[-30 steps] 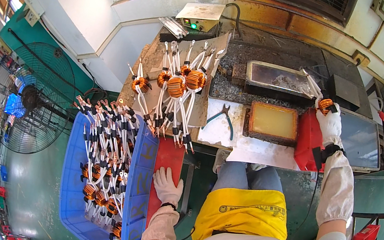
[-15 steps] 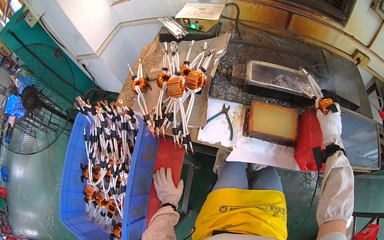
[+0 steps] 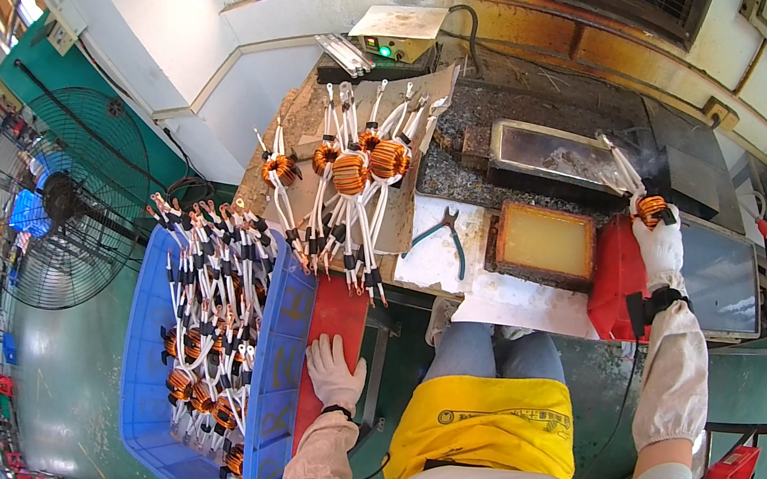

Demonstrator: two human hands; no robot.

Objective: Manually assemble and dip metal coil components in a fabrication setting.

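My gloved right hand [image 3: 658, 247] grips a copper-wound toroidal coil [image 3: 651, 211] beside a red box [image 3: 618, 279]. White leads [image 3: 624, 166] with metal ends reach from that coil to the right end of a metal-rimmed solder pot [image 3: 500, 147]; whether the tips touch the dark, crusted contents is hard to see. Down at the left, my gloved left hand [image 3: 336, 374] lies flat with fingers extended on a red board [image 3: 331, 312], holding nothing. Next to it stands a blue crate [image 3: 281, 395] full of similar coils with white leads.
Several more coils [image 3: 351, 173] lie on cardboard at the bench's left. Pliers [image 3: 445, 235] rest on white paper beside a tray of yellowish material [image 3: 545, 241]. Behind sits a control box [image 3: 396, 44] with a green light. A large fan [image 3: 66, 197] stands on the far left.
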